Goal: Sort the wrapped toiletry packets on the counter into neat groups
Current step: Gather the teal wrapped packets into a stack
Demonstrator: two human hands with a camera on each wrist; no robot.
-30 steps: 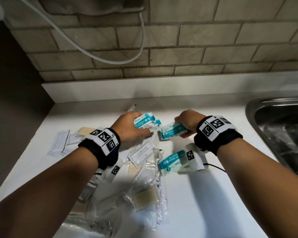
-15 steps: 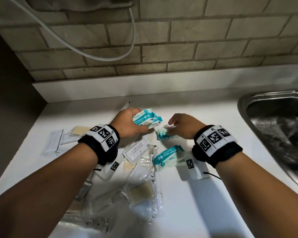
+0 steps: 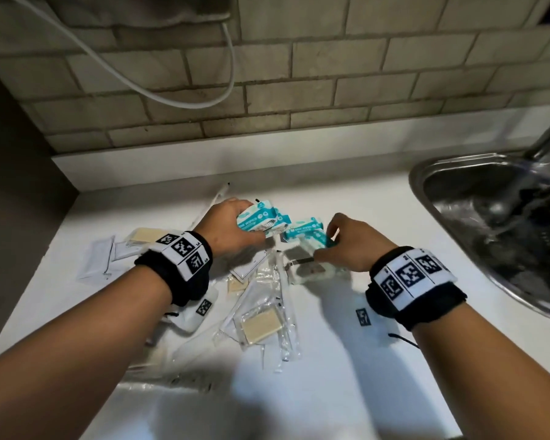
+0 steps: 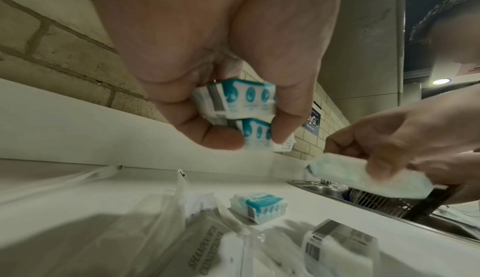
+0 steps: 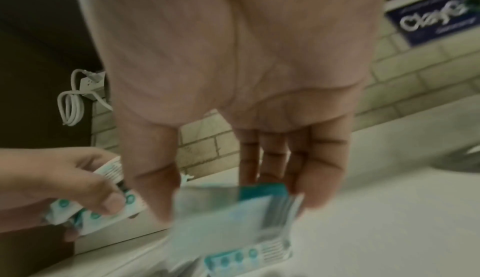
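Note:
My left hand (image 3: 235, 225) grips two stacked teal-and-white wipes packets (image 3: 262, 219), lifted off the white counter (image 3: 346, 376); in the left wrist view the pair (image 4: 246, 101) sits between thumb and fingers. My right hand (image 3: 343, 241) pinches another wipes packet (image 3: 305, 236) just to the right of that stack, blurred in the right wrist view (image 5: 233, 209). One more wipes packet (image 3: 311, 271) lies on the counter below the right hand's fingers. A further one (image 4: 259, 205) lies beyond it in the left wrist view.
Clear-wrapped soap bars (image 3: 261, 325) and plastic sleeves lie heaped below my left wrist. White sachets (image 3: 96, 258) sit at the left, near the dark side wall. A steel sink (image 3: 426, 198) opens at the right. A tiled backsplash rises behind.
My right hand dipped toward the counter and now holds a wipes packet raised beside the left hand's stack. The left hand has kept its packets, hardly moving.

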